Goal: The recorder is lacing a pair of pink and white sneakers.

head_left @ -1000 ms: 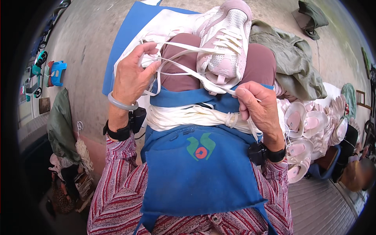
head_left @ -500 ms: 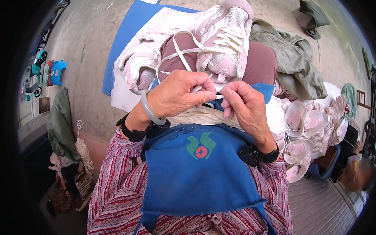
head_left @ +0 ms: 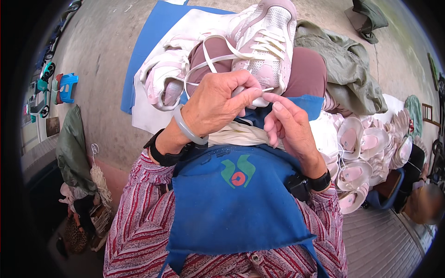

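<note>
A pink and white sneaker (head_left: 262, 62) lies across my knees, its toe pointing away and its upper part laced with cream lace. From it a loose shoelace (head_left: 207, 54) loops out to the left. My left hand (head_left: 220, 99) pinches the shoelace between thumb and forefinger, and a short white tip sticks out to the right. Close beside that tip is my right hand (head_left: 289, 123), its forefinger stretched toward it and its thumb apart; nothing shows in its grip. Left of the sneaker rests a second sneaker (head_left: 155, 81). A bundle of cream laces (head_left: 245, 135) lies on my lap under the hands.
Several pink and white shoes (head_left: 354, 139) are heaped at the right. A grey-green cloth (head_left: 343, 69) drapes beside my right knee. A white sheet (head_left: 143, 109) and a blue sheet (head_left: 139, 60) lie at the left. My blue apron (head_left: 232, 208) covers my front.
My right fingers have let go of the lace end and opened slightly. My left hand has moved a little up and right, still pinching the lace.
</note>
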A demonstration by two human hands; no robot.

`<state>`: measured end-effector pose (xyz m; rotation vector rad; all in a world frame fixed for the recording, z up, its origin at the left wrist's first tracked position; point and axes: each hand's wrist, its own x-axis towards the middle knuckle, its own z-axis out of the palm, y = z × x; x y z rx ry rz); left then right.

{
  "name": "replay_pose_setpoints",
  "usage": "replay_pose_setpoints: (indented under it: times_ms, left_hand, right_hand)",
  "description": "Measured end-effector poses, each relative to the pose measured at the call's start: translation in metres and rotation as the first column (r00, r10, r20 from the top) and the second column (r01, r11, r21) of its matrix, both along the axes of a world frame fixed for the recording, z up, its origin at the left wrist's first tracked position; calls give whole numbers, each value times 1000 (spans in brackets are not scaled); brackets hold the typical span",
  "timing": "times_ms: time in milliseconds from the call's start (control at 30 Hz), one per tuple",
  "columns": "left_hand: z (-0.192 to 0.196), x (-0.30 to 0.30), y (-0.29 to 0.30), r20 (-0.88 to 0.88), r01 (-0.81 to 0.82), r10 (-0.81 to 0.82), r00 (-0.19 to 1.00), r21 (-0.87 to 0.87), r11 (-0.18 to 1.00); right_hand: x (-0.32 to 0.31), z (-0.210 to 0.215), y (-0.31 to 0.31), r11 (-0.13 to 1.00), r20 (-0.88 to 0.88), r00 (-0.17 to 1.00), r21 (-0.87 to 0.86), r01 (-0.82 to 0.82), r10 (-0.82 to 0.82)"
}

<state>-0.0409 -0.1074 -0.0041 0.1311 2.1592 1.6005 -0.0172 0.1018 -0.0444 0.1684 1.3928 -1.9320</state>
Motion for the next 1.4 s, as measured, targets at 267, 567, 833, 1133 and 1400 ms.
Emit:
replay_pose_setpoints:
  times_ms: [267, 567, 833, 1133, 1400]
  left_hand:
    - [-11, -15, 15, -388, -174, 152, 909, -20, 985]
    - [-18, -20, 17, -580, -280, 163, 798, -118, 953]
    - [-24, -16, 15, -703, -284, 66, 709, -197, 938]
    - [-9, -22, 17, -649, -230, -85, 756, -385, 894]
    - [-28, -19, 24, -725, -289, 41, 688, -222, 931]
  right_hand:
    - [7, -14, -17, 854, 267, 946, -433, 289, -185]
    - [-19, -27, -33, 745, 467, 881, -559, 363, -78]
    - [-10, -31, -27, 889, 289, 936, -348, 297, -200]
    - [-11, -37, -26, 912, 221, 960, -333, 238, -170]
    - [-12, -39, -27, 916, 208, 966, -337, 219, -154]
